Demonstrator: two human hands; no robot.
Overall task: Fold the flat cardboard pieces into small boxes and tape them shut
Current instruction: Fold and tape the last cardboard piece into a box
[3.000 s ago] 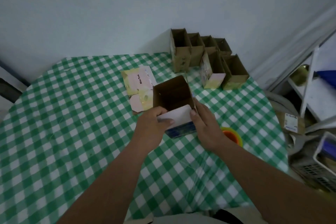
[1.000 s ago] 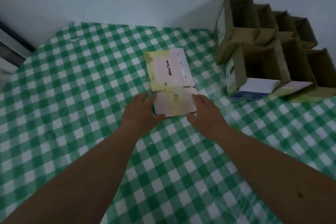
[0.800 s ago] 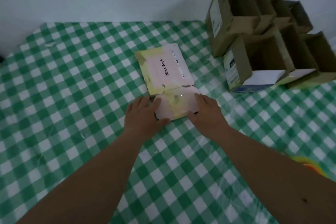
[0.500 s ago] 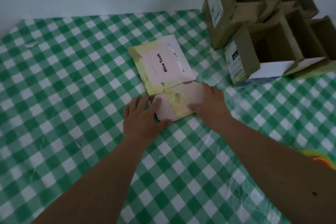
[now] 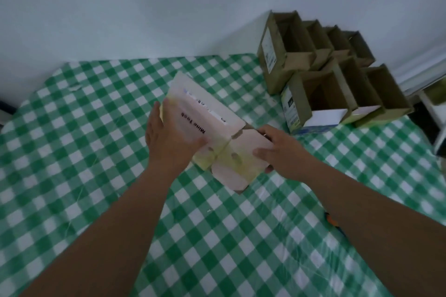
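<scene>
A flat pink-and-yellow cardboard piece [image 5: 205, 113] with black print is lifted off the green checked table [image 5: 72, 152], tilted up toward the wall. My left hand [image 5: 169, 137] holds its left edge, thumb on the printed face. My right hand [image 5: 282, 149] grips the lower right flaps, thumb on top and fingers underneath. Several folded brown boxes [image 5: 318, 94] stand open-topped in a cluster at the back right by the wall.
A white wall runs along the far table edge. An orange object [image 5: 331, 220] peeks out beside my right forearm. White furniture [image 5: 434, 113] stands off the table's right side.
Both hands went from resting beside the flat cardboard piece to gripping it. The piece has come up off the table and turned. Before that, a folded box was set among the others.
</scene>
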